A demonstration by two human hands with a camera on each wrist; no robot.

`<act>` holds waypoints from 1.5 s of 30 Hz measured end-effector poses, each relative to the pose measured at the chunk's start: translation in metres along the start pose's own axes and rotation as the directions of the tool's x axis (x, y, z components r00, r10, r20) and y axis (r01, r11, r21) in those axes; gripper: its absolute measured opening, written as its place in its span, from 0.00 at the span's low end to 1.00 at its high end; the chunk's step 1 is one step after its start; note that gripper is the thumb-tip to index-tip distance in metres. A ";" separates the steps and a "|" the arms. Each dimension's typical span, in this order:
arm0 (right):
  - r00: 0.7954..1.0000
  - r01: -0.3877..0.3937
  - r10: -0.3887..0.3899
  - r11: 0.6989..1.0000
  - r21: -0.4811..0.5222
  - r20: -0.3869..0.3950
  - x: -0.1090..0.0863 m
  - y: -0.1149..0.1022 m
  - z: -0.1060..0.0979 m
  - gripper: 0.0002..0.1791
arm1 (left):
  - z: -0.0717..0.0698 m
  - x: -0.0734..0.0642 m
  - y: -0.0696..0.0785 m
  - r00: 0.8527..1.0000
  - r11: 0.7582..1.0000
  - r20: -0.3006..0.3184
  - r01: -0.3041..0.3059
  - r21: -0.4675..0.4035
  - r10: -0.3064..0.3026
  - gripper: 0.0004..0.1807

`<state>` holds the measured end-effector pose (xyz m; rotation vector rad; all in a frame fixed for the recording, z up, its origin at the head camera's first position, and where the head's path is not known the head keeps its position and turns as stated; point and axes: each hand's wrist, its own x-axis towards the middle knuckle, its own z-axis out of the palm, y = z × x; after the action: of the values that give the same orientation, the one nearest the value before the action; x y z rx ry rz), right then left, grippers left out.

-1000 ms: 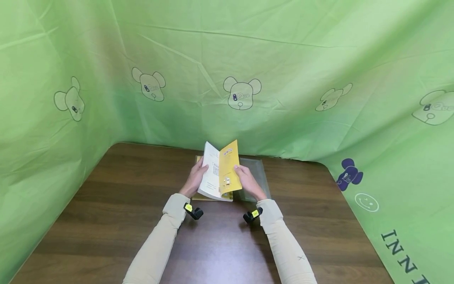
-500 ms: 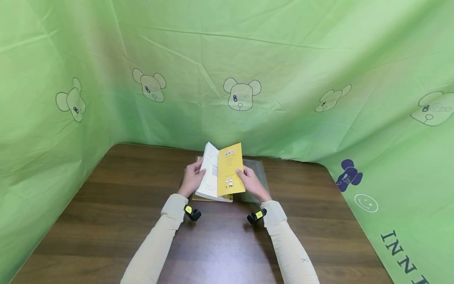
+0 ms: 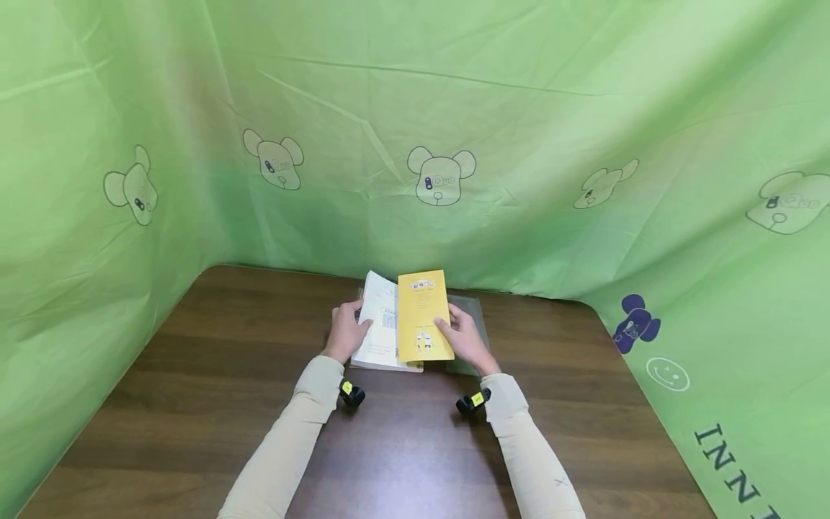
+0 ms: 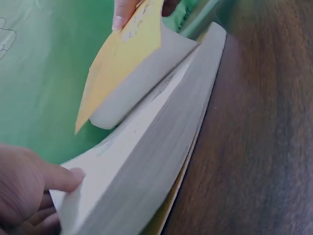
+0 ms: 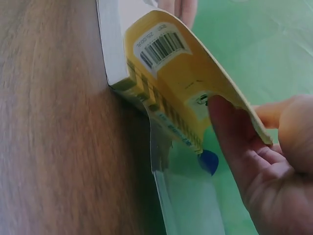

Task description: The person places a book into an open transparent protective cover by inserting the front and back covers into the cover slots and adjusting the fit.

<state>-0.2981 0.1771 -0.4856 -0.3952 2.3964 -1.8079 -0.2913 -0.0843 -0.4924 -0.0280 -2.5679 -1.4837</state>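
Note:
A thick paperback book [image 3: 375,346] lies opened near its back, with a white printed page on the left and a yellow cover leaf [image 3: 424,303] on the right. My left hand [image 3: 346,335] grips the page block at its left edge, thumb on the white page [image 4: 110,156]. My right hand [image 3: 468,342] pinches the yellow leaf's outer edge between thumb and fingers. In the right wrist view that leaf bends upward, and its underside bears a barcode [image 5: 160,49]. From under the book, a translucent plastic sheet [image 5: 190,200] reaches out to the right.
The brown wooden table [image 3: 227,404] spreads around the book. Green cloth [image 3: 324,223] with printed bear heads hangs along the back and both sides, close behind the book. Small black wrist devices [image 3: 352,394] sit inside both cuffs.
The yellow leaf has swung right and down from a raised slant to a flatter position, and my right hand moved with it. The book and my left hand have sunk a little toward the table.

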 end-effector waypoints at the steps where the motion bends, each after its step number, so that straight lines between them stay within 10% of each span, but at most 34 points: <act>1: 1.000 0.000 0.000 1.000 0.005 -0.013 0.000 0.001 0.000 0.28 | 0.000 0.000 0.000 1.000 1.000 -0.001 0.009 0.014 -0.009 0.28; 29: 0.997 -0.046 0.044 0.998 -0.037 -0.056 -0.010 0.010 -0.008 0.27 | 0.005 0.004 -0.010 1.000 0.995 0.015 0.022 0.097 -0.024 0.27; 37: 0.997 -0.056 0.054 0.997 -0.053 -0.050 -0.010 0.009 -0.010 0.26 | 0.010 0.003 -0.001 0.985 0.951 0.013 -0.170 0.259 0.173 0.26; 45: 0.995 -0.069 0.064 0.995 -0.069 -0.074 -0.009 0.002 -0.006 0.27 | 0.029 -0.006 0.024 0.936 0.938 0.137 -0.337 0.086 0.324 0.26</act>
<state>-0.2908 0.1854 -0.4867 -0.2580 2.4958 -1.7412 -0.2867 -0.0470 -0.4867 -0.5260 -2.5682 -1.2508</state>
